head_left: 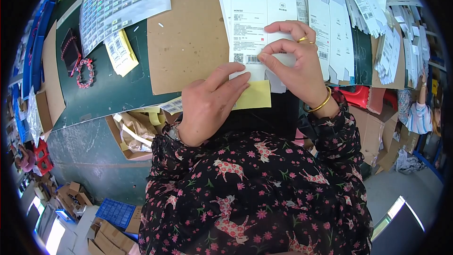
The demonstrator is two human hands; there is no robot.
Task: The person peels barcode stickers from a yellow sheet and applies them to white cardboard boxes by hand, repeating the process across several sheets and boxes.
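A flat white printed carton [247, 23] lies in front of me on top of other cartons. My left hand [207, 101] is closed at the carton's lower edge, its fingertips drawn together. A yellow backing sheet [257, 95] sticks out from under its fingers, and part of that sheet is hidden by the hand. My right hand [297, 61] has thumb and index finger pinched at the right end of a small white barcode sticker [253, 59] on the carton. Its other fingers curl above the carton face. A gold ring and bracelet are on this hand.
More flat white cartons [337, 42] fan out at the right. A sheet of small shiny stickers [118, 2], yellow-backed labels [121, 52], a beaded bracelet [85, 73] and a dark phone-like object [71, 52] lie at the left. Brown cardboard [188, 33] covers the table's middle. An open box [134, 134] stands below the edge.
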